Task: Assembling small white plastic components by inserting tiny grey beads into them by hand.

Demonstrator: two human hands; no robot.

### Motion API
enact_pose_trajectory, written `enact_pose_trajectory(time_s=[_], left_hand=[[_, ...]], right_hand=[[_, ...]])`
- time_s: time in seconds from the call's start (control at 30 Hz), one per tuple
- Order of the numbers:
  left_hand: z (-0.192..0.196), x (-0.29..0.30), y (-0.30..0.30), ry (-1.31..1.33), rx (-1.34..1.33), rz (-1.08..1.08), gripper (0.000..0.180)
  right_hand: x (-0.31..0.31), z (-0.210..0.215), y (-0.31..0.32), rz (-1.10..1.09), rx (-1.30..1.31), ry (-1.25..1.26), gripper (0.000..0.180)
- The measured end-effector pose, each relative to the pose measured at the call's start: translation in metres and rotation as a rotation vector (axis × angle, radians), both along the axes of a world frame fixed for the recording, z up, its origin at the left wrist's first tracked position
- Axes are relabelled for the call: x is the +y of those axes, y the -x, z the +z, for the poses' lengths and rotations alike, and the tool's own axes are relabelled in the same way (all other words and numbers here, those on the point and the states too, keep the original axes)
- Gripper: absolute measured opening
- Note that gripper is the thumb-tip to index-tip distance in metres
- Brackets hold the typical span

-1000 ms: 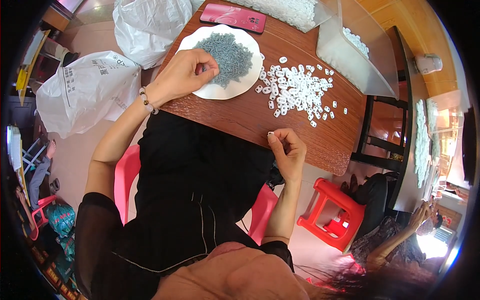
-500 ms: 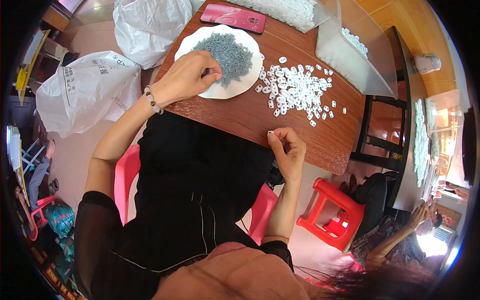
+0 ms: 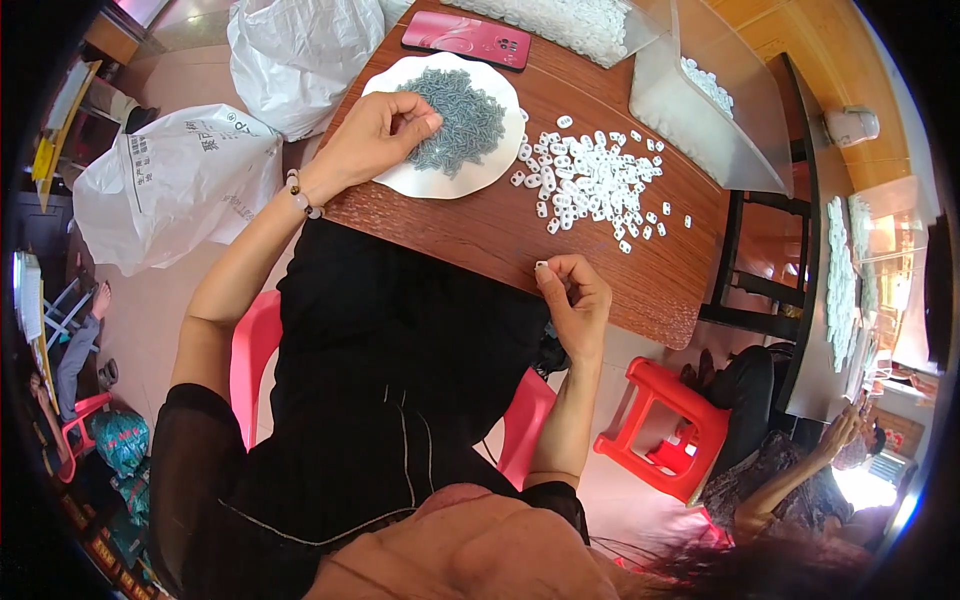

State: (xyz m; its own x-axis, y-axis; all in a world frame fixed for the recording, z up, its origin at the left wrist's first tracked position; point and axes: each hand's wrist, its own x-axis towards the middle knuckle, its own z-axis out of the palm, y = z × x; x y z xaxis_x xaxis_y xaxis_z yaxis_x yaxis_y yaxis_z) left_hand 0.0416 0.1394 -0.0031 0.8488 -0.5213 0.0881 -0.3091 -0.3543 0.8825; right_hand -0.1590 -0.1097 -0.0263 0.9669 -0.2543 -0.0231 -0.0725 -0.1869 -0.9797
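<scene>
A white scalloped plate (image 3: 392, 82) holds a heap of thin grey screws (image 3: 462, 118). Over the heap's left side is my left hand (image 3: 380, 135), its thumb and forefinger pinched together; whatever is between them is too small to make out. At the table's front edge, my right hand (image 3: 577, 300) is closed, with a small white two-hole plastic piece (image 3: 542, 266) gripped at thumb and fingertip. Many similar white plastic pieces (image 3: 600, 180) lie spread to the right of the plate.
A pink phone (image 3: 466, 40) rests behind the plate on the brown wooden table (image 3: 450, 235). Clear bins (image 3: 690, 130) of white pieces stand at the back right. White sacks (image 3: 180, 185) sit on the left; a red stool (image 3: 665, 430) and another person (image 3: 790, 490) are to the right.
My left hand has drawn slightly back and to the left over the screws, and its thumb and forefinger now show pinched. My right hand keeps its place and its white piece.
</scene>
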Motion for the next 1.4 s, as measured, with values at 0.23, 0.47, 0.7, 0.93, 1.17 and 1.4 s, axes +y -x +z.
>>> enact_pose_trajectory(time_s=[0.23, 0.47, 0.7, 0.93, 1.17, 1.4], left_hand=[[-0.003, -0.001, -0.003, 0.008, 0.017, 0.023, 0.023], [-0.002, -0.001, -0.004, 0.037, 0.085, 0.012, 0.027], [-0.008, -0.001, -0.006, 0.029, 0.043, 0.039, 0.031], [0.009, -0.009, 0.005, 0.064, -0.070, 0.069, 0.035], [0.041, -0.028, 0.039, 0.200, -0.328, 0.117, 0.023], [0.041, -0.027, 0.049, 0.224, -0.442, 0.150, 0.020]], right_hand=[[-0.001, -0.001, 0.000, 0.002, -0.006, 0.001, 0.009], [0.000, 0.002, -0.001, 0.001, 0.010, 0.007, 0.008], [0.000, 0.002, -0.001, -0.002, 0.001, -0.010, 0.008], [0.009, 0.018, -0.012, -0.099, -0.022, -0.231, 0.007], [0.035, 0.067, -0.050, -0.001, -0.007, -0.266, 0.009], [0.065, 0.063, -0.086, 0.118, -0.074, -0.215, 0.013]])
